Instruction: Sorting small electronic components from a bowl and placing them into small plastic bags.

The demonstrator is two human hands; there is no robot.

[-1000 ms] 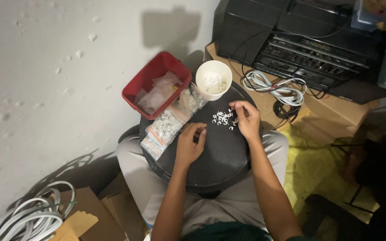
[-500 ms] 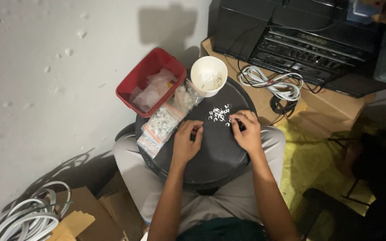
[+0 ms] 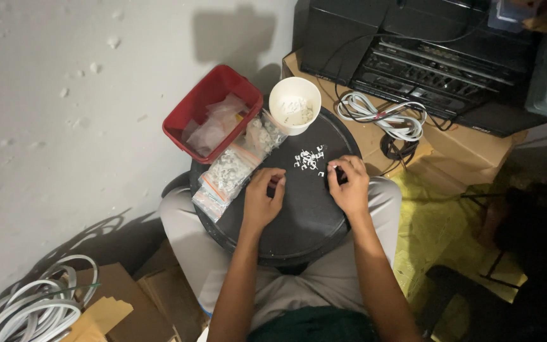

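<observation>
A round black tray (image 3: 308, 221) rests on my lap. Near its far edge lies a small pile of white clips (image 3: 307, 159). My right hand (image 3: 348, 185) sits just right of the pile, fingers curled and pinching something small at the fingertips. My left hand (image 3: 263, 197) rests on the tray to the left, fingers bent around something small and dark that I cannot make out. A white cup (image 3: 294, 104) holding more white pieces stands at the tray's far rim. Clear zip bags of white clips (image 3: 232, 168) lie along the tray's left side.
A red plastic bin (image 3: 182, 117) with plastic bags stands by the wall at the left. Cardboard boxes (image 3: 463, 149) carry a coiled white cable (image 3: 381, 117) and black audio equipment (image 3: 425, 57). More white cable coils (image 3: 26, 307) and cardboard lie at the lower left.
My right hand has drawn back from the pile of clips toward me and to the right. My left hand stayed on the tray, closing slightly.
</observation>
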